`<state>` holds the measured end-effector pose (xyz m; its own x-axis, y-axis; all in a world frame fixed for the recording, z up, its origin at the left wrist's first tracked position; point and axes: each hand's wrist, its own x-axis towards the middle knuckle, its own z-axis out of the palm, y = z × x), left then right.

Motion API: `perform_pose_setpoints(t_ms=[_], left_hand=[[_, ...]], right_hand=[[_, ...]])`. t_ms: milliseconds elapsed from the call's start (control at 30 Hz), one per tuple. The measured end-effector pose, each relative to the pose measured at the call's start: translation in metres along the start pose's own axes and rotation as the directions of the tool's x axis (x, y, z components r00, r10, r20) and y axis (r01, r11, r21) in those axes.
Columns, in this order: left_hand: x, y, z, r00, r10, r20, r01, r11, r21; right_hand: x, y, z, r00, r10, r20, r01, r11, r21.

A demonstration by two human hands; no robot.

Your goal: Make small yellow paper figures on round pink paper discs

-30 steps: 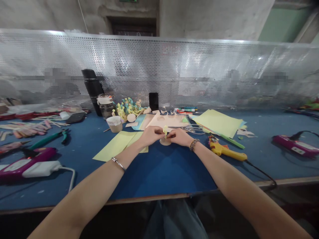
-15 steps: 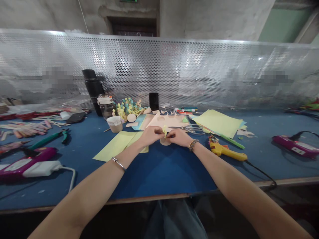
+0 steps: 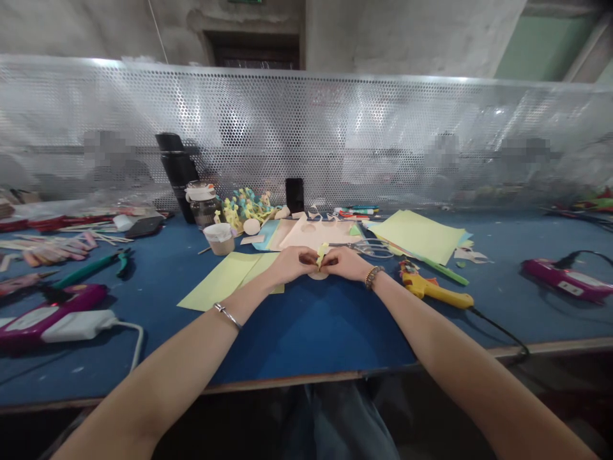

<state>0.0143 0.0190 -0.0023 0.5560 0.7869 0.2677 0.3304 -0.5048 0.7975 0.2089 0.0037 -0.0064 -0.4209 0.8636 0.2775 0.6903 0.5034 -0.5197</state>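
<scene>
Between my two hands, at the middle of the table, stands a small yellow paper piece (image 3: 322,252). My left hand (image 3: 301,263) pinches it from the left, and my right hand (image 3: 345,263) pinches it from the right, fingertips close together. Under the fingers lies a pale round paper disc (image 3: 318,276), mostly covered by them. Just behind my hands are scissors (image 3: 368,247) and a peach paper sheet (image 3: 316,233) with a round cut-out. Yellow paper sheets (image 3: 215,281) lie beside my left forearm.
A yellow glue gun (image 3: 440,294) with a black cord lies to the right, near a purple power strip (image 3: 565,279). At left are green-handled pliers (image 3: 86,268) and a paper cup (image 3: 220,239). A black phone (image 3: 294,195) stands at the back by a perforated metal screen (image 3: 383,128).
The yellow paper piece has shifted slightly right and leans more. Both hands have closed in a little around it and cover more of the disc.
</scene>
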Motion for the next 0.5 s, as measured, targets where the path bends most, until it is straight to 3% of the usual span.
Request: perform_pose_setpoints(t_ms=[500], left_hand=[[-0.0028,0.0073,0.0015,0.998,-0.012,-0.061,0.020,0.991,0.132]], right_hand=[[-0.0001,0.0072,-0.0045,0.997,0.034,-0.064,-0.027,0.994,0.110]])
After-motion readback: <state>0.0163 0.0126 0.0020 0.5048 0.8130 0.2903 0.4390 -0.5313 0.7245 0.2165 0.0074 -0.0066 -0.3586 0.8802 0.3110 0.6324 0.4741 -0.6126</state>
